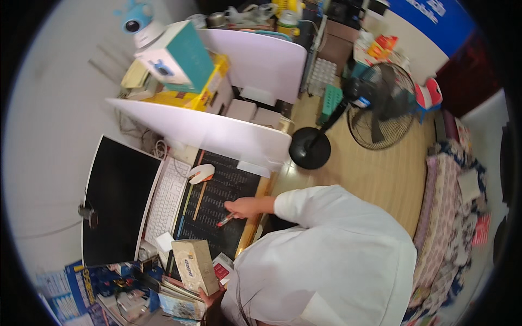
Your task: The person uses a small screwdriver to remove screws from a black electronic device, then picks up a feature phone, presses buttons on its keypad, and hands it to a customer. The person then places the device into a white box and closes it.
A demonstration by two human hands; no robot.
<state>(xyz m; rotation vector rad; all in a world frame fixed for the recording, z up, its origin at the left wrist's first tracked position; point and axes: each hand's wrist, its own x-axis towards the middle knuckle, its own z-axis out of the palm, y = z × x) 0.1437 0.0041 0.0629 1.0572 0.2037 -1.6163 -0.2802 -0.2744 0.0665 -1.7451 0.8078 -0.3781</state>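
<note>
My right hand (243, 207) is closed around a slim red and silver pen-like tool (225, 220), its red end pointing down at the dark printed desk mat (209, 212). At the lower middle, my left hand (212, 298) grips the near lower end of a beige cardboard tissue box (191, 265); most of its fingers are hidden. The box stands tilted beside a small red and white packet (223, 267). Just beyond the mat lie a white and orange mouse (202, 174) and a white keyboard (168, 201).
A dark curved monitor (120, 201) stands at left, with books and papers (176, 304) below. A white partition (212, 127) separates the neighbouring desk, where a teal and white box (182, 57) carries a blue camera (140, 24). A black fan (375, 106) stands on the floor, near a patterned bed (437, 206).
</note>
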